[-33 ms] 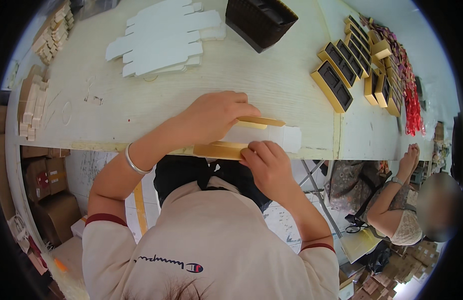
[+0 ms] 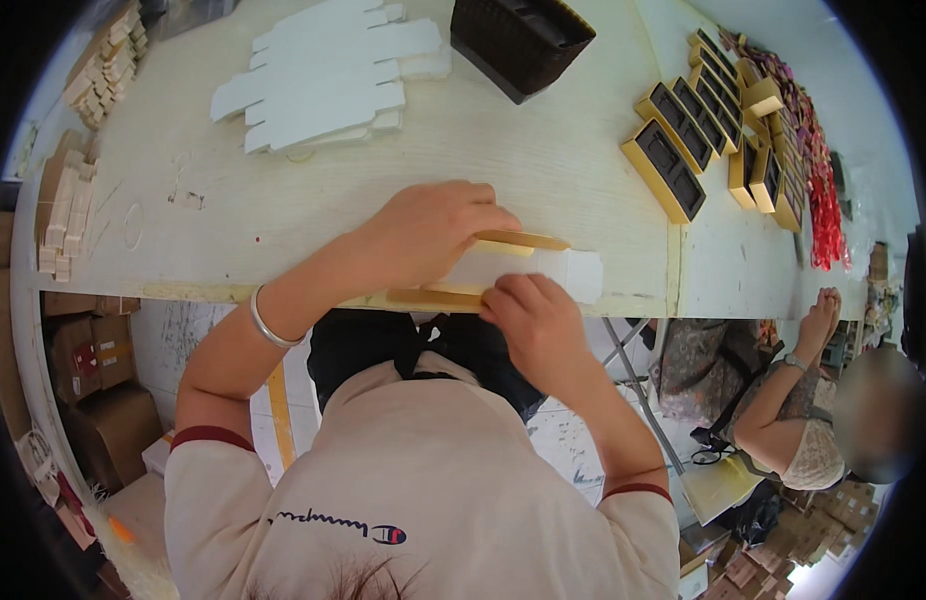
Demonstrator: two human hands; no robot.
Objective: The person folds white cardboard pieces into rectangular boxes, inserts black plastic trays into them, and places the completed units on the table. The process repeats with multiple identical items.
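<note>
A partly folded cardboard box, gold outside and white inside, lies at the table's near edge, its two long sides raised. A white end flap spreads flat at its right. My left hand reaches over the box's left end with fingers bent, gripping the far gold side; its palm hides that end. At the near gold side, the curled fingers of my right hand pinch the edge towards the right. The fingertips are partly hidden.
Flat white box blanks lie stacked at the far left. A dark woven basket stands at the back. Gold boxes with black inserts fill the right, beside red tassels. Wooden-coloured pieces sit far left. Another person is at right.
My right hand has shifted slightly up and away from me, and the near gold side of the box has tipped a little inward. My left hand stays in place.
</note>
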